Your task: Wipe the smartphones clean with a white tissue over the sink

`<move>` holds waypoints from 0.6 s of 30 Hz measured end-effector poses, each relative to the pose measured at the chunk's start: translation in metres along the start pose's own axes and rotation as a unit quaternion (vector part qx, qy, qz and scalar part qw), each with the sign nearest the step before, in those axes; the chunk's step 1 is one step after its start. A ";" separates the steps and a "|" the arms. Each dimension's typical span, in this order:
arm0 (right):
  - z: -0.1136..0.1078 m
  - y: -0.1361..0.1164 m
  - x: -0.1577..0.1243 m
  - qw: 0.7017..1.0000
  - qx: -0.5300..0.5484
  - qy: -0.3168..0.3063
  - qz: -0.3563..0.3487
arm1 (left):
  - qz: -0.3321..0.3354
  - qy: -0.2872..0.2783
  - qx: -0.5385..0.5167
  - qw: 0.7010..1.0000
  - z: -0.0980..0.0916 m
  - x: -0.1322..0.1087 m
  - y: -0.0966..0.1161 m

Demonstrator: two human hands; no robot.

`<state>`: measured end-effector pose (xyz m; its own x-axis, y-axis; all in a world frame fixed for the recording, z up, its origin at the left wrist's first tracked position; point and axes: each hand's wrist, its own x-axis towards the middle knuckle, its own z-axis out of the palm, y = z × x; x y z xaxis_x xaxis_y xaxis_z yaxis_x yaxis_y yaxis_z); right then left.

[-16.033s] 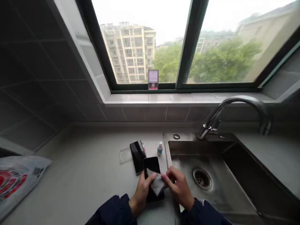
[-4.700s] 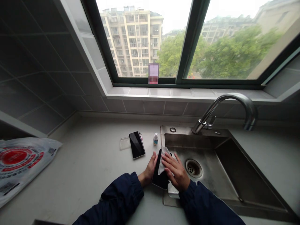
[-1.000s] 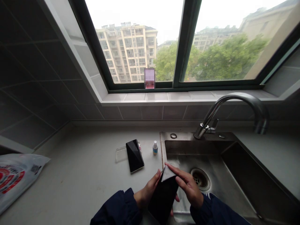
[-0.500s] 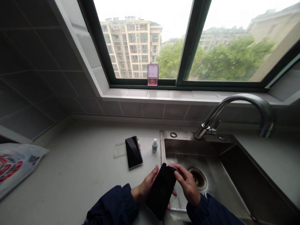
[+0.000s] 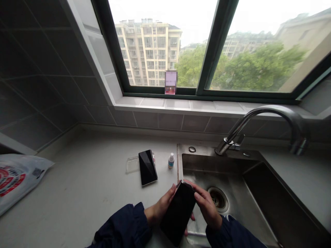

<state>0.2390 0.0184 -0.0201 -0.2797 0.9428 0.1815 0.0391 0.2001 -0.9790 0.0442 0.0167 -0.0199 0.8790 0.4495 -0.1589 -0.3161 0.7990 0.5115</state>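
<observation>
A dark smartphone [image 5: 178, 214] is held tilted over the sink's left edge, its black face towards me. My left hand [image 5: 162, 204] is closed around its left side, with fingertips showing past the right edge. At the upper right corner my right hand [image 5: 207, 206] grips the phone, thumb near the front edge and fingers behind the top. A thin pale edge shows there under the fingers; I cannot make out what it is. Beyond the hands, a second smartphone [image 5: 148, 167] lies on the counter, partly over a clear phone case [image 5: 132, 165]. A small white-capped bottle [image 5: 171, 161] stands to its right.
The steel sink [image 5: 248, 199] with its drain [image 5: 218, 199] lies at the right, under a curved chrome faucet [image 5: 266, 109]. A white plastic bag [image 5: 23, 179] with red print rests on the counter [image 5: 85, 193] at the left. Behind is a window [image 5: 165, 44].
My right fingers have shifted slightly along the phone's top corner, and the phone has tilted a little. The view has moved slightly. The things on the counter stay put.
</observation>
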 end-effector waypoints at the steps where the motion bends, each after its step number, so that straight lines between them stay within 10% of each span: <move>1: -0.001 0.000 0.000 1.000 -0.001 0.010 0.001 | 0.004 -0.005 -0.004 1.000 0.000 0.001 0.001; 14: 0.003 -0.012 -0.003 0.988 -0.116 0.046 -0.088 | 0.058 0.068 -0.033 0.995 0.005 0.001 0.003; 18: 0.010 -0.020 -0.007 0.913 -0.338 -0.044 -0.222 | 0.120 0.106 -0.074 0.984 0.005 0.004 0.004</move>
<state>0.2308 0.0050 -0.0027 -0.4864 0.7091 0.5104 0.4784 0.7050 -0.5236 0.0482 0.0193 -0.0143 0.6831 0.6931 -0.2303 -0.5680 0.7024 0.4289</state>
